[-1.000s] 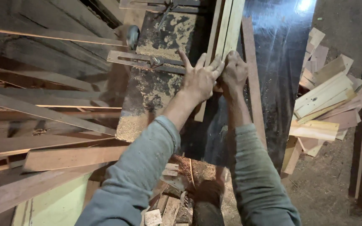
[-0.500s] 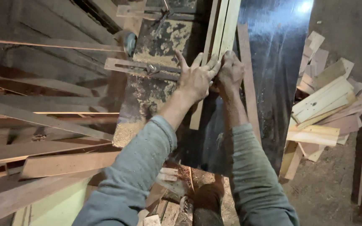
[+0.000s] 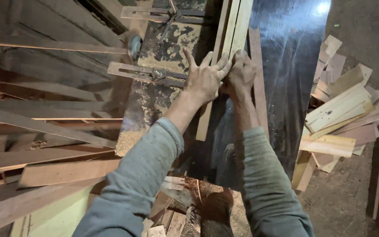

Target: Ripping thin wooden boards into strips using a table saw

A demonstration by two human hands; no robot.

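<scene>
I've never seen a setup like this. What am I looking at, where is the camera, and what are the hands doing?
The camera sits on the person's head and looks down along both grey-sleeved arms. The left hand and right hand press flat on narrow wooden strips lying lengthwise on a dark, shiny machine table. Sawdust covers the table's left part, beside a slotted metal bar. Long boards are stacked at left; short offcuts lie piled on the floor at right.
</scene>
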